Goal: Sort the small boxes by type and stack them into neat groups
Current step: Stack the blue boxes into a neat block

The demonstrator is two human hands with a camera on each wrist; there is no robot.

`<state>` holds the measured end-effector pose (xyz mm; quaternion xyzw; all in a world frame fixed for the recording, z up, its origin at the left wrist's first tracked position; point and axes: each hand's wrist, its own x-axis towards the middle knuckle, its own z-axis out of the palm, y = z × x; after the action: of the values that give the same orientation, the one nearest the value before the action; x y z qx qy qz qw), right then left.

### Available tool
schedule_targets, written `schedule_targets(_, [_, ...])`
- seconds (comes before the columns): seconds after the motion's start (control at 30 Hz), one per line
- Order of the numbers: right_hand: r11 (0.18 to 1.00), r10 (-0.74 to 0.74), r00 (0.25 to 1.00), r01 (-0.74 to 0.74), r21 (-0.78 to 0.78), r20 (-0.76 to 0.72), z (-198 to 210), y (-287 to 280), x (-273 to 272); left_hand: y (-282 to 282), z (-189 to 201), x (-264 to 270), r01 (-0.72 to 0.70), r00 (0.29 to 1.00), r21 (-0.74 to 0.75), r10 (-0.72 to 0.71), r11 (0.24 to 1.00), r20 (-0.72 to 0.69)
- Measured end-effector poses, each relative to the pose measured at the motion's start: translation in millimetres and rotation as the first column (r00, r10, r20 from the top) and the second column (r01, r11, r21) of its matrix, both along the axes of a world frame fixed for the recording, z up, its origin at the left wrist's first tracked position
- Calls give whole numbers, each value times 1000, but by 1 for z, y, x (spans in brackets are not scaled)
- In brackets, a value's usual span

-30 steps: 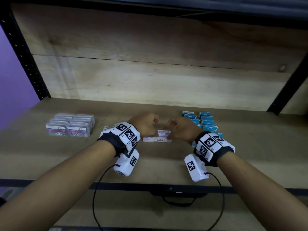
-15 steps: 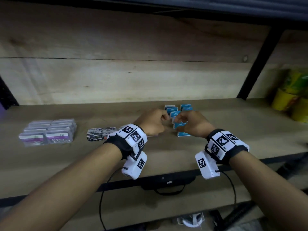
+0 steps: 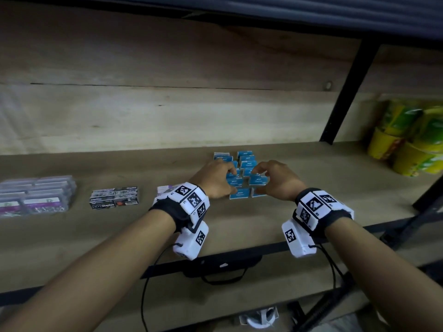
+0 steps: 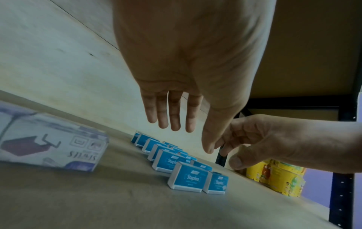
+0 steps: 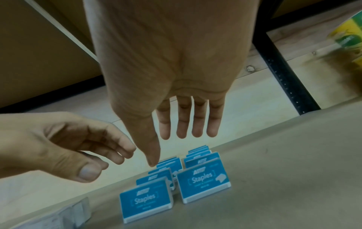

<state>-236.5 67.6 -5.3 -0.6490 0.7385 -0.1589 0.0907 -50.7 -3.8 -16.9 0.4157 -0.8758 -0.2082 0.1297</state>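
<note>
Blue staples boxes [image 3: 241, 179] stand on edge in two short rows on the wooden shelf [image 3: 239, 236]. My left hand [image 3: 215, 178] hovers at the left row and my right hand [image 3: 274, 177] at the right row. In the left wrist view the left fingers [image 4: 173, 117] hang relaxed above the blue boxes [image 4: 186, 176], holding nothing. The right wrist view shows the right fingers [image 5: 188, 124] likewise loose and empty over the blue boxes [image 5: 203, 178]. A white-and-purple staples box [image 3: 164, 189] lies just left of my left wrist, partly hidden by it.
Black staples boxes [image 3: 115, 198] and a group of clear purple-labelled boxes [image 3: 36, 195] sit further left on the shelf. Yellow-green containers [image 3: 412, 140] stand at the right behind a black upright post [image 3: 347, 92]. The shelf's front edge [image 3: 215, 259] runs close below my wrists.
Both hands left the white-and-purple box and moved right to the blue boxes. Their fingers have since loosened. My view has swung right with them.
</note>
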Motion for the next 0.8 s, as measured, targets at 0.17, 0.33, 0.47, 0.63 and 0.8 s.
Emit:
schedule_targets(0.17, [997,60,998,-60,43,-7,-5,-9,-21,0,-4,-17,-55,998,18,54,998,38])
schedule_targets(0.33, [988,141,989,-138,63,-41,-9,-17,-39,2,-5,-30,-88,993,26,86,996,77])
schedule_targets(0.47, [976,209,977,-205,77,-45,-13,-25,-48,1,-7,-36,-127,986,12,125,992,111])
schedule_targets(0.63, [955,283,958,-277,104,-49,-16,-35,-51,-1,-7,-39,-169,972,19,163,985,167])
schedule_targets(0.8, [940,323,946,-316,132,-37,-19,-42,-53,-4,-9,-41,-177,972,47,167,983,167])
